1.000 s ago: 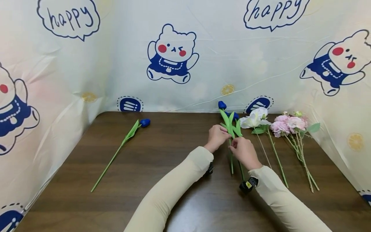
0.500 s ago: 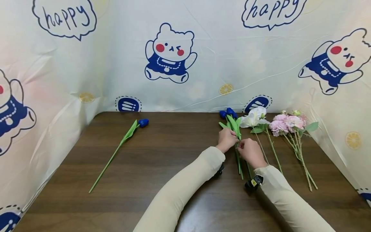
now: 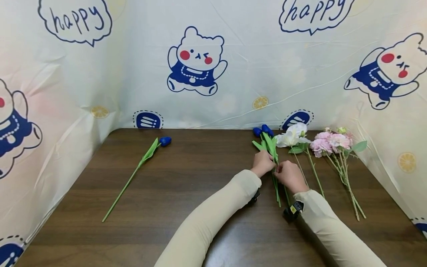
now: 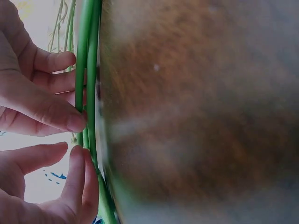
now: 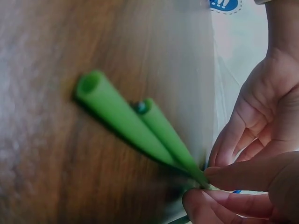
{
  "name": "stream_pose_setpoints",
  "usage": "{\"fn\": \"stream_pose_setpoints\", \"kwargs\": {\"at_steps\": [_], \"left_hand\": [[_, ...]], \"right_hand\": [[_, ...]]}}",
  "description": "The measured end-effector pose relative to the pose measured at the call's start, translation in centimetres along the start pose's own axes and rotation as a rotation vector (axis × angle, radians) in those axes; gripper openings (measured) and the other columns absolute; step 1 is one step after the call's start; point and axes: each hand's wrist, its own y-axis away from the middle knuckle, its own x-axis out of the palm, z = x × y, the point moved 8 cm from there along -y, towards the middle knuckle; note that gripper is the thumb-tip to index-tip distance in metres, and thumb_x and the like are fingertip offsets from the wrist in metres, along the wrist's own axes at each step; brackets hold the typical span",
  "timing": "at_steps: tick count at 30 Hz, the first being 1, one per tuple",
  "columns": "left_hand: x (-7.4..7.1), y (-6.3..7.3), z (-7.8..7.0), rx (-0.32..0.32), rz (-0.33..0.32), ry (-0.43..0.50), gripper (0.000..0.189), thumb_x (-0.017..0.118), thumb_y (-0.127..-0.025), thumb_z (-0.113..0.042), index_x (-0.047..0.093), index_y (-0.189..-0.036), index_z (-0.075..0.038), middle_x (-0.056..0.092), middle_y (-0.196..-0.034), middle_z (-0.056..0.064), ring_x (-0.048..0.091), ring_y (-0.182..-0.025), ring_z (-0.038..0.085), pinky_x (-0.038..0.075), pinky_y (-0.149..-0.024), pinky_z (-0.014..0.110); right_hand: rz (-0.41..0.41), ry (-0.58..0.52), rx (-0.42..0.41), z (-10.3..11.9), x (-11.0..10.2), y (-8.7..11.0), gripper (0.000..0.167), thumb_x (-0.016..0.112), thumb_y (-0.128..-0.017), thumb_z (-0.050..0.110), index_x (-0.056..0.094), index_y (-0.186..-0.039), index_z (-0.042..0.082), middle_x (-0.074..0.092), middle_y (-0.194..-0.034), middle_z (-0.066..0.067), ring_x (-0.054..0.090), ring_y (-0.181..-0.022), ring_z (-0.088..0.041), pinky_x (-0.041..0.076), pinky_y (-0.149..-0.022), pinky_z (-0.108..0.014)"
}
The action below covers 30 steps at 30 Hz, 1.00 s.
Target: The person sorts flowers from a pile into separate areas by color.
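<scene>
Blue tulips with green leaves lie toward the back right of the table, heads side by side. My left hand grips their stems just below the leaves. Right beside it, my right hand pinches the tulip stems between thumb and fingertips. Two hollow stem ends stick out toward the camera in the right wrist view, with both hands close together behind them. In the left wrist view the left fingers overlap the stems. A single blue tulip lies apart at the left.
White flowers on long stems lie directly right of the tulips. Pink flowers in a bunch lie farther right. The brown wooden table meets a printed cloth backdrop at the back and sides.
My left hand has moved right with a tulip, bringing its head down and beside the other. My right hand has shifted slightly right. Over the last half second both hands have barely moved.
</scene>
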Motion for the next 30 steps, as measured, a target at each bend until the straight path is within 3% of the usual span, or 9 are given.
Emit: {"fn": "stream_pose_setpoints", "kwargs": {"at_steps": [9, 15, 18, 21, 23, 26, 30], "left_hand": [[0.3, -0.2, 0.2, -0.024, 0.065, 0.017, 0.051, 0.061, -0.083, -0.002, 0.028, -0.046, -0.015, 0.015, -0.046, -0.004, 0.012, -0.043, 0.01, 0.016, -0.042, 0.021], [-1.5, 0.6, 0.6, 0.002, 0.074, 0.027, 0.046, 0.058, -0.084, -0.004, 0.033, -0.047, -0.015, 0.027, -0.043, -0.004, 0.023, -0.042, 0.01, 0.021, -0.044, 0.021], [-3.2, 1.3, 1.0, 0.029, 0.067, -0.003, 0.027, 0.058, -0.086, -0.007, 0.058, -0.058, -0.009, 0.05, -0.053, -0.002, 0.039, -0.048, 0.01, 0.031, -0.048, 0.019], [-5.2, 2.0, 1.7, 0.05, 0.06, -0.062, 0.015, 0.058, -0.088, -0.014, 0.072, -0.09, -0.009, 0.07, -0.086, 0.001, 0.061, -0.072, 0.013, 0.046, -0.062, 0.02], [-6.7, 2.5, 2.3, 0.06, 0.053, -0.103, 0.02, 0.057, -0.09, -0.017, 0.071, -0.102, -0.01, 0.07, -0.107, 0.004, 0.065, -0.09, 0.017, 0.05, -0.075, 0.024], [-9.1, 3.3, 3.5, 0.065, 0.054, -0.134, 0.021, 0.056, -0.092, -0.02, 0.07, -0.104, -0.01, 0.068, -0.11, 0.006, 0.064, -0.099, 0.021, 0.05, -0.085, 0.031], [-13.0, 4.4, 5.6, 0.035, 0.039, -0.165, 0.023, 0.054, -0.094, -0.022, 0.068, -0.107, -0.01, 0.067, -0.113, 0.007, 0.063, -0.103, 0.023, 0.049, -0.09, 0.038]], "right_hand": [[0.011, 0.016, 0.015, -0.2, -0.3, -0.1, 0.021, 0.064, -0.083, 0.01, 0.063, -0.063, 0.004, 0.059, -0.052, -0.003, 0.053, -0.047, -0.013, 0.041, -0.049, -0.026], [-0.03, 0.034, -0.014, 0.9, -1.1, -0.4, 0.016, 0.065, -0.083, 0.011, 0.067, -0.073, 0.0, 0.065, -0.061, -0.008, 0.056, -0.051, -0.015, 0.046, -0.053, -0.03], [-0.06, 0.039, -0.039, 2.1, -1.3, -0.6, 0.015, 0.066, -0.082, 0.011, 0.067, -0.075, -0.001, 0.067, -0.068, -0.012, 0.057, -0.055, -0.017, 0.046, -0.054, -0.032], [-0.069, 0.019, -0.048, 3.3, -1.4, -0.7, 0.014, 0.067, -0.082, 0.011, 0.068, -0.077, -0.002, 0.068, -0.071, -0.013, 0.058, -0.057, -0.018, 0.047, -0.054, -0.032], [-0.064, 0.002, -0.048, 4.3, -1.3, -0.9, 0.014, 0.066, -0.083, 0.012, 0.068, -0.079, -0.001, 0.068, -0.072, -0.013, 0.058, -0.057, -0.018, 0.047, -0.054, -0.031], [-0.069, -0.025, -0.063, 6.0, -1.0, -1.2, 0.015, 0.067, -0.084, 0.014, 0.069, -0.081, 0.0, 0.069, -0.072, -0.012, 0.059, -0.058, -0.017, 0.047, -0.055, -0.03], [-0.105, -0.047, -0.127, 9.2, -0.2, -1.6, 0.014, 0.068, -0.084, 0.015, 0.069, -0.079, 0.001, 0.069, -0.074, -0.011, 0.06, -0.06, -0.017, 0.049, -0.057, -0.03]]}}
